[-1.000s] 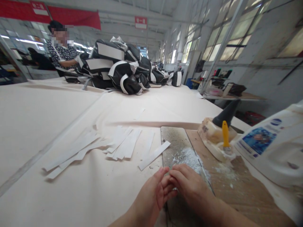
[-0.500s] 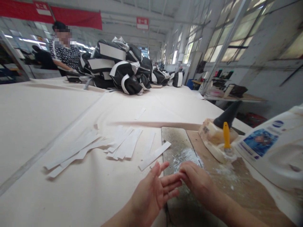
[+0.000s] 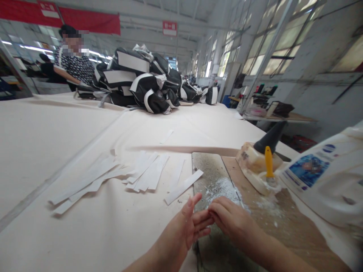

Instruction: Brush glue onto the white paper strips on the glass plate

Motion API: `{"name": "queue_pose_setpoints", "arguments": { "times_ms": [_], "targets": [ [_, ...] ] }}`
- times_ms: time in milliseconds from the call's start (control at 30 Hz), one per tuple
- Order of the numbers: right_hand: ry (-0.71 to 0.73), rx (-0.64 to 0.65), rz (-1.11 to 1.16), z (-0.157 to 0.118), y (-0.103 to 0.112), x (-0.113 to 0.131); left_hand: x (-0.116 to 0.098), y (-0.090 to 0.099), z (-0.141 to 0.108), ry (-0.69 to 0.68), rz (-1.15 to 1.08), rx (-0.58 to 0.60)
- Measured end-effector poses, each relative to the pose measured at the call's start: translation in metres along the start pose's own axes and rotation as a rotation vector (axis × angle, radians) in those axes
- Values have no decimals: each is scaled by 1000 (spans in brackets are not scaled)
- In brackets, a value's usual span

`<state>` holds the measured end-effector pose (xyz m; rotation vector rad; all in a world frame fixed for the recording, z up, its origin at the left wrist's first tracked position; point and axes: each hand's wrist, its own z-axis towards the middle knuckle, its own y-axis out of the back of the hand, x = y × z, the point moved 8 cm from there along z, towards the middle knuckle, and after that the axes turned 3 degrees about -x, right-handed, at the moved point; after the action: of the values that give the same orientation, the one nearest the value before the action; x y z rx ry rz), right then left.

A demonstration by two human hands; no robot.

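My left hand (image 3: 181,230) is open with its palm turned up and its fingers stretched to the right, above the edge of a grey, stained board (image 3: 207,170). At its fingertips, my right hand (image 3: 231,219) is closed in a pinch that touches them. Whether anything small lies in that pinch is hidden. White powdery residue (image 3: 224,190) covers the board just beyond my hands. One loose white strip (image 3: 184,187) rests partly on the board's left edge, and several more white strips (image 3: 150,172) lie fanned out on the cream cloth to the left.
A glue-crusted cut container (image 3: 249,162) holds a yellow-handled scraper (image 3: 268,162) and a black cone-shaped piece (image 3: 270,138). A big white jug (image 3: 334,177) stands at the right. Black-and-white sewn pieces (image 3: 150,81) are heaped at the back, with a person (image 3: 72,62) beside them.
The view has shifted slightly. My right hand stays at my left fingertips, and its fingers have curled a little further over them. The strips lie as before.
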<state>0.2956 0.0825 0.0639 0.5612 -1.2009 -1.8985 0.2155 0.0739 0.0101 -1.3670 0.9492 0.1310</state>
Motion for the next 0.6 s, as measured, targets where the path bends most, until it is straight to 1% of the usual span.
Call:
{"name": "queue_pose_setpoints", "arguments": {
  "times_ms": [133,200,267,333,433,500,600],
  "targets": [
    [-89,79,73,-3,-10,-11,3,2,-1,-7,81,-7],
    [-109,115,81,-4,-13,-12,4,3,-1,-25,140,-21],
    [-101,123,52,-4,-12,-9,4,4,-1,-46,187,-29],
    [-44,87,-41,-3,-9,-2,4,3,0,-38,158,-14],
    [49,4,-162,-3,-5,8,3,0,2,30,-24,29],
    [41,-53,-141,-2,-3,6,0,-2,2,69,-143,56],
    [-44,-149,-40,0,7,-4,-6,-3,1,74,-251,67]
  ]
}}
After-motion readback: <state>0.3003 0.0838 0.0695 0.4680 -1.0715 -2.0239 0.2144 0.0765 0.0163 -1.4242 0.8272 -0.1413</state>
